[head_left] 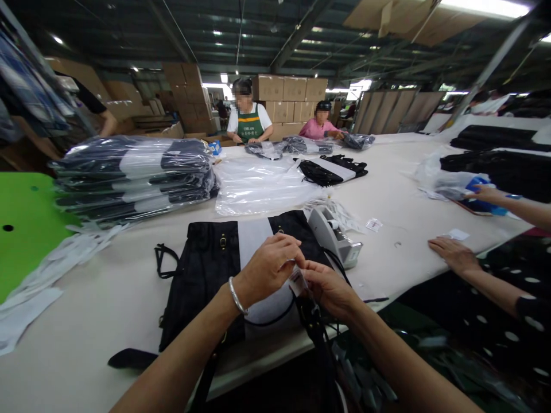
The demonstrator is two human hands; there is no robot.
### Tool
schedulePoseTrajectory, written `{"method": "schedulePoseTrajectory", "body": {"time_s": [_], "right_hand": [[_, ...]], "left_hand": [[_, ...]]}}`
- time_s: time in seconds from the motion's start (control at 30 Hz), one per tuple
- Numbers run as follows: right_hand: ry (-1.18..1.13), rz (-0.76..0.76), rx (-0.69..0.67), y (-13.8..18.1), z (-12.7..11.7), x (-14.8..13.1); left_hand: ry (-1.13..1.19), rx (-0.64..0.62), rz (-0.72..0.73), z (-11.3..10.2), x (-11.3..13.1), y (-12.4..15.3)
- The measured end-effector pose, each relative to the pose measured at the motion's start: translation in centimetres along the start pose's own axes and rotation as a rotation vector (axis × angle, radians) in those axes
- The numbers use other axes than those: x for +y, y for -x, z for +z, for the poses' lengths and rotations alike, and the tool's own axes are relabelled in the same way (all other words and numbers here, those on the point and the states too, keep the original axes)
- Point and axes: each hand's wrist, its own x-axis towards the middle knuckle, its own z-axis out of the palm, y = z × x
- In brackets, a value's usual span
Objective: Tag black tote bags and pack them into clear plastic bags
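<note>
A black and white garment (206, 269) with straps and small buckles lies folded on the table in front of me. My left hand (269, 267), a silver bangle on its wrist, is closed in a pinch over the garment's near edge. My right hand (329, 287) meets it fingertip to fingertip, also pinched. Between them they hold a small white hang tag (297, 281) on a thin black cord. A grey tape dispenser (333, 235) stands just beyond my right hand.
A stack of bagged garments (133, 175) sits at the left, loose clear bags (262, 186) behind the garment. A green surface (21, 229) borders the table's left. Another person's hands (454, 252) rest at the right. Two more people work at the far end.
</note>
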Motion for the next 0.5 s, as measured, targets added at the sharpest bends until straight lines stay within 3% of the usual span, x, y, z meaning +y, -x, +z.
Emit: {"method": "schedulePoseTrajectory", "body": {"time_s": [0.23,0.37,0.5], "right_hand": [[0.009,-0.023,0.049,-1.0,-0.6,-0.7],[0.306,-0.127,0.203,-2.3,-1.5,-0.4],[0.727,-0.217,0.285,-3.8,-2.7,-0.4]], "left_hand": [[0.130,0.129,-0.051,1.7,-5.1,-0.4],[-0.002,0.184,-0.214,1.7,-5.6,1.6],[-0.255,-0.030,-0.405,1.8,-4.1,6.4]]}}
